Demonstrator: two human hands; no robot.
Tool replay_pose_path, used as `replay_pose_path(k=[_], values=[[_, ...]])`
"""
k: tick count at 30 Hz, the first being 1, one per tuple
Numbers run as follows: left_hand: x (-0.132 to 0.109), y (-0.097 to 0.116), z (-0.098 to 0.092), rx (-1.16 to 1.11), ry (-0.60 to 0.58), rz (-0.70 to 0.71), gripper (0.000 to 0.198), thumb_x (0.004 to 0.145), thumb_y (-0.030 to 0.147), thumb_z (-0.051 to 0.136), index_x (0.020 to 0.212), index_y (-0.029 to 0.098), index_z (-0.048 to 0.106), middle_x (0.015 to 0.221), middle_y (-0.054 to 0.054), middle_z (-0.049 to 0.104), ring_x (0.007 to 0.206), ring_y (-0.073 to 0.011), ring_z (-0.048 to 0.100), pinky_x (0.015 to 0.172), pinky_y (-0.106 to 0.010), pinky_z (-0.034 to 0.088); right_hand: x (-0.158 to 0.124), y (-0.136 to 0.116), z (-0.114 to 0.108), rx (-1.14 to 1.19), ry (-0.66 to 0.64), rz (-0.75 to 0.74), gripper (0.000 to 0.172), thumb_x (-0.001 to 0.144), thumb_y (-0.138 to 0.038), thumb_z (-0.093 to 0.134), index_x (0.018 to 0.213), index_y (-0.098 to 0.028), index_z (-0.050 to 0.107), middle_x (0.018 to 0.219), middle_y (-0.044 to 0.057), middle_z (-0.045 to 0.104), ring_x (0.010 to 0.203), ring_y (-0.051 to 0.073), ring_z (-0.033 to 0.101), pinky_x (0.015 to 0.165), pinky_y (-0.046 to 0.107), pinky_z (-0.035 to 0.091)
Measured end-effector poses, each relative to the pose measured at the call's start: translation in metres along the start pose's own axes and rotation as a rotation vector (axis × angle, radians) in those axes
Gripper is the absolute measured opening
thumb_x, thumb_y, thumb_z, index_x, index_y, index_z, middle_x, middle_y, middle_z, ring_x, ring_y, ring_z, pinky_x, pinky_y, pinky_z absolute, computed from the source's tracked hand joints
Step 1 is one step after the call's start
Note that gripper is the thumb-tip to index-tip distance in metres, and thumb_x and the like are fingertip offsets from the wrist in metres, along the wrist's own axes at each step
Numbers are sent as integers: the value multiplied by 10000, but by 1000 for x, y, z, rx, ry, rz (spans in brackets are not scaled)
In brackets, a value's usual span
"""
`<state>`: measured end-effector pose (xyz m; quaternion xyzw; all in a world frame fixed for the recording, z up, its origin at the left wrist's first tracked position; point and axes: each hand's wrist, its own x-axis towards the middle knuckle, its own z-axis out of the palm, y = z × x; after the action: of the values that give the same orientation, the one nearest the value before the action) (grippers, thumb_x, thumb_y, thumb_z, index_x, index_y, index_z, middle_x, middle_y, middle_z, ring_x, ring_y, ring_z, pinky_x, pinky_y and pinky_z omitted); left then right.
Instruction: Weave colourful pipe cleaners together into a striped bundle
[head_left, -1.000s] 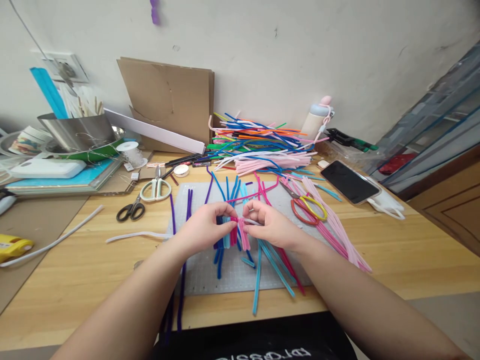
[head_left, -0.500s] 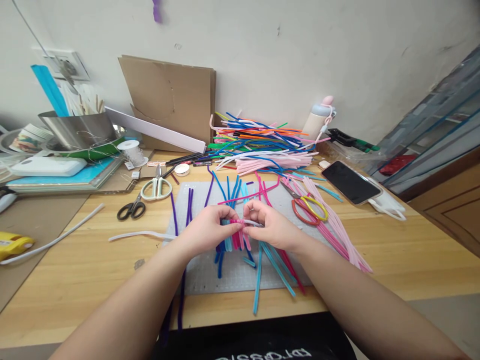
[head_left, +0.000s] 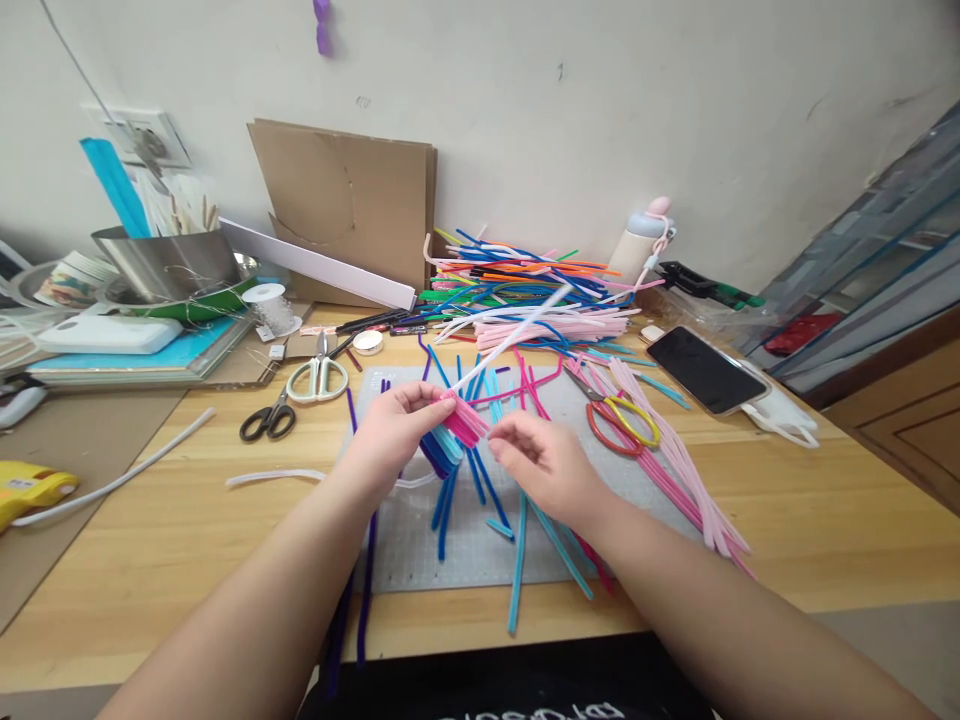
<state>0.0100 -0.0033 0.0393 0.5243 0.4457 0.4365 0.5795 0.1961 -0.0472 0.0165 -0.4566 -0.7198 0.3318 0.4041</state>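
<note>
bare tabletop (head_left: pixel 150 560) front left, scissors (head_left: pixel 609 415) right, pipe-cleaner pile (head_left: pixel 517 290) behind

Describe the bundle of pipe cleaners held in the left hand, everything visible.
The bundle of pipe cleaners is a tight stack of short, fuzzy, folded stems: pink on top, light blue in the middle, dark blue to purple beneath. The left hand pinches it in its grip, tilted, above the grey cutting mat. A long white stem runs from it up toward the wall. The right hand sits by its pink end; contact cannot be told.
</note>
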Motion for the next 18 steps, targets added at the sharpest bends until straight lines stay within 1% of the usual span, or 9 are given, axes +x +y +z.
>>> replay_pose_path(k=[1, 2, 4, 7, 10, 14, 15, 16, 18], values=[[0, 0, 0, -16, -16, 0, 223, 663, 324, 714, 719, 140, 599, 670, 2, 654, 599, -109, 592, 638, -237, 462, 2, 1, 5, 72, -42, 73, 160, 829, -358, 519, 809, -200, 533, 675, -8, 534, 567, 114, 485, 501, 244, 384], [-1, -1, 0, -24, -31, -2, 222, 665, 320, 716, 727, 140, 601, 680, 1, 655, 608, -108, 592, 646, -238, 462, 4, 2, 9, 162, -57, 140, 181, 820, -376, 528, 849, -197, 519, 719, -4, 545, 579, 109, 493, 490, 233, 391], [-1, -2, 0, -25, -53, -6, 227, 663, 319, 719, 743, 141, 604, 696, -1, 658, 616, -111, 592, 652, -243, 463, 8, 3, 16, 328, -53, 250, 226, 802, -399, 540, 884, -198, 475, 749, -6, 537, 558, 97, 490, 444, 213, 387], [-1, -2, 1, -12, -64, 4, 245, 647, 326, 731, 747, 144, 602, 687, 5, 653, 603, -114, 590, 636, -249, 465, 10, 4, 21, 455, -53, 328, 264, 786, -413, 546, 910, -203, 446, 715, -29, 504, 479, 74, 453, 378, 194, 342], [0, -2, 0, -17, -60, -2, 257, 635, 330, 738, 747, 145, 599, 680, 9, 650, 592, -112, 589, 622, -247, 465, 10, 8, 19, 457, -21, 340, 273, 789, -422, 539, 924, -204, 446, 713, -34, 497, 470, 70, 456, 362, 186, 324], [0, -3, 1, -14, -61, -19, 253, 641, 326, 732, 755, 141, 602, 681, 5, 646, 601, -114, 595, 618, -245, 466, 10, 12, 17, 390, 100, 303, 278, 797, -428, 544, 932, -222, 413, 773, -39, 500, 487, 61, 468, 373, 177, 333], [-1, -3, 2, -3, -70, -18, 247, 649, 325, 725, 756, 142, 601, 684, 2, 647, 605, -117, 597, 619, -247, 466, 10, 12, 17, 388, 98, 288, 284, 803, -426, 539, 958, -224, 413, 803, -32, 509, 499, 63, 487, 378, 179, 342], [-1, -4, 2, 14, -83, -12, 239, 660, 326, 715, 761, 143, 599, 691, -3, 651, 612, -121, 600, 624, -251, 468, 10, 12, 17, 390, 69, 276, 283, 815, -423, 525, 988, -224, 422, 824, -23, 520, 512, 68, 508, 385, 183, 351], [-2, -4, 5, 98, -89, 17, 218, 688, 328, 683, 767, 145, 599, 701, -14, 658, 625, -134, 604, 633, -267, 470, 8, 10, 18, 384, -48, 259, 263, 849, -408, 475, 1022, -210, 467, 813, -7, 553, 525, 81, 542, 402, 193, 366]])
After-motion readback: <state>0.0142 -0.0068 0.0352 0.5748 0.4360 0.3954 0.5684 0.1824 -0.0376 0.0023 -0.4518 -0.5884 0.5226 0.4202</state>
